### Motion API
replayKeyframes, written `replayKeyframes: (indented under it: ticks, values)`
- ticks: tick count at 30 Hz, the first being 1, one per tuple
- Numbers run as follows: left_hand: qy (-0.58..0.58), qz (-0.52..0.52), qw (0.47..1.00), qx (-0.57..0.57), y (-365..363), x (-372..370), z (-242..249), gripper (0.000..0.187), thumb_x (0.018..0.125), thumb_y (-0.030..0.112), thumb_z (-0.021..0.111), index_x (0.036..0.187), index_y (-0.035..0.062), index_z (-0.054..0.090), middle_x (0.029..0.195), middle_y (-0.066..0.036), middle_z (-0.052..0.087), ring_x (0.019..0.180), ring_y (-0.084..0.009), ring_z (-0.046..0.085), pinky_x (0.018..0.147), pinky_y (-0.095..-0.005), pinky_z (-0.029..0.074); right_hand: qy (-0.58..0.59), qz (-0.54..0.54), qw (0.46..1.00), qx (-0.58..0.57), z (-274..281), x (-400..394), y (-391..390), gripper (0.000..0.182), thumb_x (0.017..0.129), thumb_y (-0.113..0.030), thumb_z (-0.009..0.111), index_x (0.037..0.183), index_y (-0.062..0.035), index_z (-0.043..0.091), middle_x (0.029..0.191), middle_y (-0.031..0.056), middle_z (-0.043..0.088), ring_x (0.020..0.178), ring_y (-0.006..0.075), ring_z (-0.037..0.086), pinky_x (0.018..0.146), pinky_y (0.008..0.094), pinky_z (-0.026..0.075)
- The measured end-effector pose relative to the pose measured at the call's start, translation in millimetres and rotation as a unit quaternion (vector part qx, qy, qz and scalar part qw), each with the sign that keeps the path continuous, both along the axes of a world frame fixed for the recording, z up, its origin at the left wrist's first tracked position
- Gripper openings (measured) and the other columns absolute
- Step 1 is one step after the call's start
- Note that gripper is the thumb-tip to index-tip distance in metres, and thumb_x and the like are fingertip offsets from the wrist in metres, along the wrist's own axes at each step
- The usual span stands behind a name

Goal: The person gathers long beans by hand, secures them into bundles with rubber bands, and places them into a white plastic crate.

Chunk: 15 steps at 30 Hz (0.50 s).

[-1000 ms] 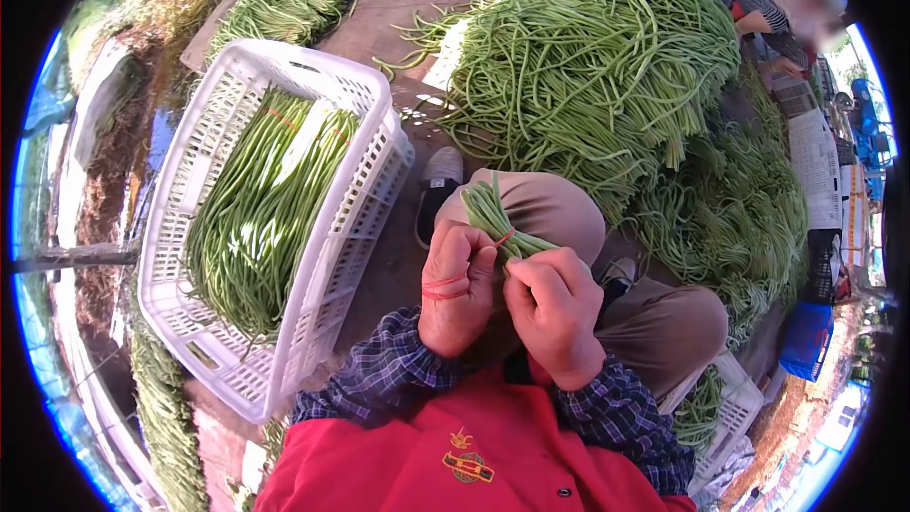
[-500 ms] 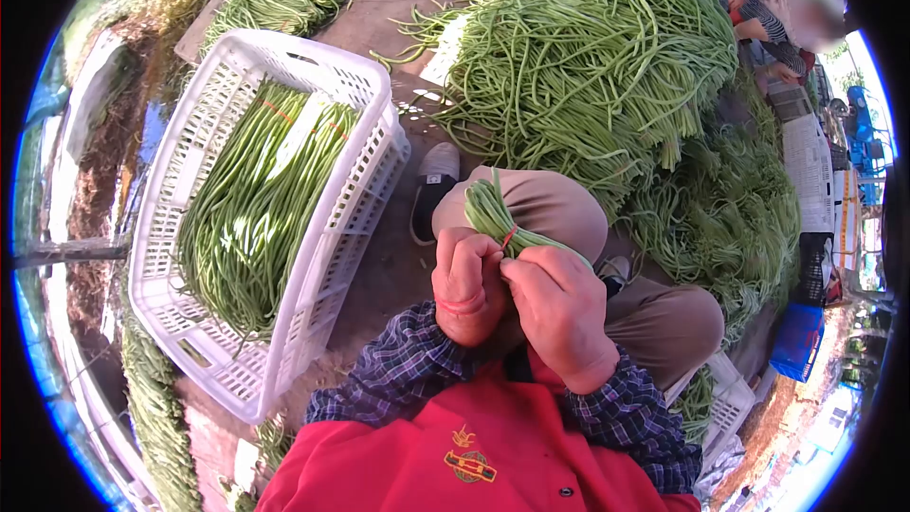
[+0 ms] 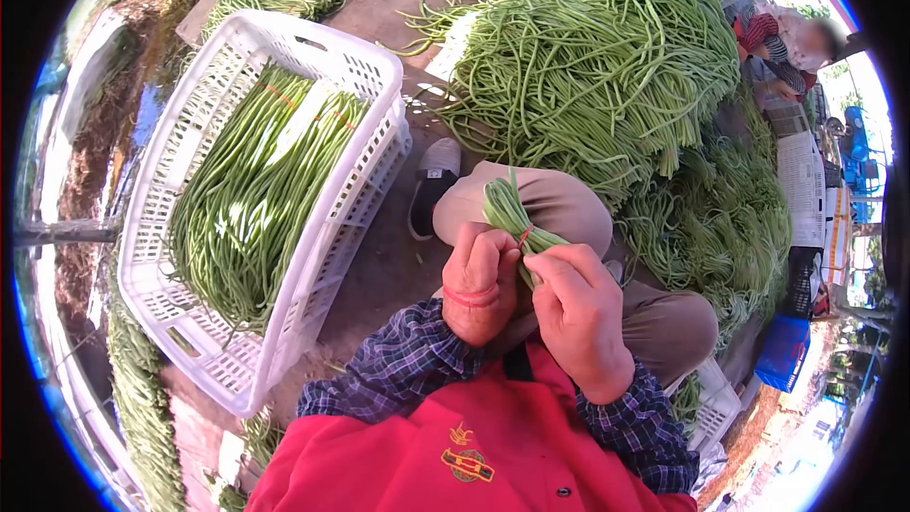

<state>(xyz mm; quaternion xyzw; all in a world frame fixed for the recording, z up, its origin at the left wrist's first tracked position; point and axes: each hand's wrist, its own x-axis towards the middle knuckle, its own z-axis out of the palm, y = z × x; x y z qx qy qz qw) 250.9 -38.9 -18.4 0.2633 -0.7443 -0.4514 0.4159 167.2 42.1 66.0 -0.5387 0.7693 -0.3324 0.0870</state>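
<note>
A bundle of long green beans (image 3: pixel 506 206) rises above my two hands, its tips pointing up and left over my knee. Around it runs a thin red rubber band (image 3: pixel 525 236), which reaches down to the fingertips of my left hand (image 3: pixel 477 286). That hand is closed in a pinch on the band, and more red bands (image 3: pixel 472 298) circle its wrist. Just right of it, my right hand (image 3: pixel 580 313) is closed against the bundle, thumb and forefinger pressed together below the band. The bundle's lower part is hidden behind my right hand.
At left stands a white plastic crate (image 3: pixel 327 256) holding banded long beans (image 3: pixel 248 218). A large heap of loose beans (image 3: pixel 597 66) lies ahead, with more beans (image 3: pixel 711 209) to its right. Another person (image 3: pixel 779 43) is at far right, near a blue crate (image 3: pixel 784 353).
Both hands and the bundle have shifted slightly right and a little apart. The bundle stands more upright, and the view has tilted slightly.
</note>
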Motion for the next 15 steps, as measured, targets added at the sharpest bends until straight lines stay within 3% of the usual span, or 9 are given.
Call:
replayKeyframes:
  ticks: [5,13,15]
  values:
    - [0.028,0.005,1.0,-0.001,1.6,2.1,2.9,0.015,0.076,-0.005,0.06,0.085,0.003,0.052,0.08,-0.012,0.05,0.07,-0.0282,0.053,0.06,-0.0336,0.044,0.068,0.001,0.998,0.002,1.4,-1.0,2.2,0.025,0.067,0.006,0.061,0.09,-0.0036,0.061,0.087,0.0077,0.058,0.078,0.0269,0.056,0.069,0.0356,0.047]
    - [0.036,0.01,0.999,-0.038,2.0,1.3,6.5,0.014,0.077,-0.003,0.06,0.086,0.0032,0.052,0.081,-0.014,0.05,0.067,-0.0302,0.055,0.058,-0.0353,0.045,0.063,0.014,0.998,-0.017,-0.7,-3.4,-7.7,0.023,0.067,0.004,0.064,0.088,-0.0043,0.06,0.085,0.0067,0.057,0.076,0.0259,0.055,0.068,0.0355,0.047]
    - [0.044,0.008,0.998,0.042,1.2,0.2,5.2,0.012,0.079,-0.002,0.059,0.086,0.0029,0.051,0.081,-0.014,0.05,0.067,-0.0296,0.053,0.058,-0.035,0.044,0.064,0.029,0.997,-0.018,-0.6,-4.0,-8.6,0.023,0.068,0.004,0.064,0.088,-0.0043,0.06,0.085,0.0068,0.057,0.076,0.0259,0.055,0.067,0.0351,0.047]
